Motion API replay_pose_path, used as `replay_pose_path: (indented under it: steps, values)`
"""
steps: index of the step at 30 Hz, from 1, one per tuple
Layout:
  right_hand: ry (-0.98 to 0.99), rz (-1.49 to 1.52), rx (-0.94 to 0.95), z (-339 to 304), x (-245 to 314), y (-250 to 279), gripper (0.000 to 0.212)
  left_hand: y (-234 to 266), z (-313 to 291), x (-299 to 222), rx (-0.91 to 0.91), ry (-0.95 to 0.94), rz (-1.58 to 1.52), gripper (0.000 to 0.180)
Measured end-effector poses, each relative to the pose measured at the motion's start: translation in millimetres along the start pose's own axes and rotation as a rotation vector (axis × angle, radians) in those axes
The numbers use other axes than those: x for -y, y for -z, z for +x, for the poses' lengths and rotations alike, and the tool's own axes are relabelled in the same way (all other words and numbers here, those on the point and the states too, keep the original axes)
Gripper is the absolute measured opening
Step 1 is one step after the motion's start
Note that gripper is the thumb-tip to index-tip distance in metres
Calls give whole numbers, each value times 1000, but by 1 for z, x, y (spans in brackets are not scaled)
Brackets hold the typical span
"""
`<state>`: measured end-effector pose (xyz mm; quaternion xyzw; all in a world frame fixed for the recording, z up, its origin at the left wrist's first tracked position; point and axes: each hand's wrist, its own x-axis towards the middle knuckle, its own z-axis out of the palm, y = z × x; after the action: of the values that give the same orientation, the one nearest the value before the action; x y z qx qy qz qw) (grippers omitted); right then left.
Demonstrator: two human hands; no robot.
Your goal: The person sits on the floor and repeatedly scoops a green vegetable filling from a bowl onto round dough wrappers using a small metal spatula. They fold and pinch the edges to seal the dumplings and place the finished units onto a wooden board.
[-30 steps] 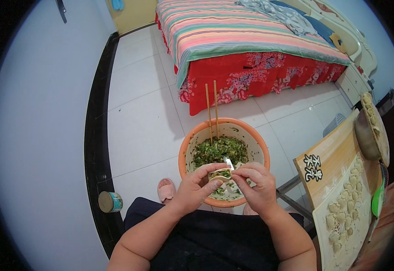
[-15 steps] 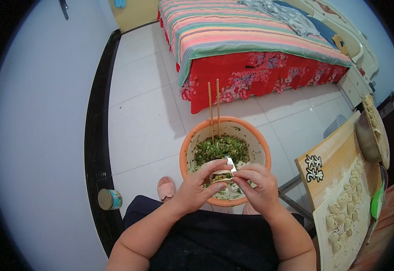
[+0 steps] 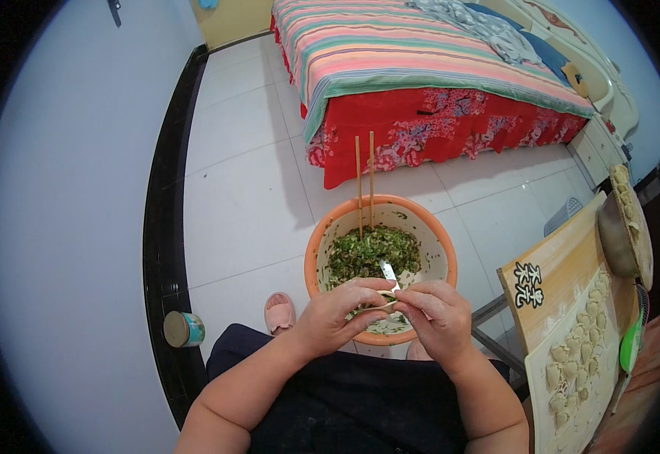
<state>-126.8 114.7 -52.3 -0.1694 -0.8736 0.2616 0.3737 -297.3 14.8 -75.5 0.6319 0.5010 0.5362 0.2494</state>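
Observation:
Over the near rim of an orange-rimmed basin (image 3: pixel 312 261), my two hands meet on a half-folded dumpling (image 3: pixel 384 306). A little green filling shows in its opening. My left hand (image 3: pixel 337 312) curls around one side, thumb below and fingers above. My right hand (image 3: pixel 439 312) pinches the wrapper's right edge between thumb and fingers. A flat metal blade (image 3: pixel 388 271) sticks out just beyond the fingertips; whether my right hand holds it or it rests in the basin, I cannot tell. Chopped green filling (image 3: pixel 375 251) lies in the basin, with two long chopsticks (image 3: pixel 358 185) standing in it.
At right, a wooden board (image 3: pixel 545 280) on a stand carries several finished dumplings (image 3: pixel 572 363). Behind it, a round tray (image 3: pixel 632 219) of dumplings sits on a metal bowl (image 3: pixel 616 242). A can (image 3: pixel 184 330) stands left; a bed (image 3: pixel 420 68) is ahead.
The wrapper's opening has narrowed, and my fingers have drawn closer together over it. Less of the filling inside shows now. The view has shifted slightly.

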Motion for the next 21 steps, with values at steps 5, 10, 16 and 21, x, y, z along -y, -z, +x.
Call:
replay_pose_path:
  steps: [5, 10, 16, 21]
  values:
    - [33, -84, -10, 2, 6, -1, 24, 3, 1, -1, 57, 4, 28, 23]
    - [9, -74, -18, -3, -1, -1, 36, 0, -2, -1, -24, 141, -123, 26]
    - [-9, -10, 17, 6, 4, 3, 35, 3, 0, 1, 49, 4, 28, 22]
    - [-19, -2, 47, 6, 3, 6, 23, 4, 3, -5, 95, 1, 37, 23]
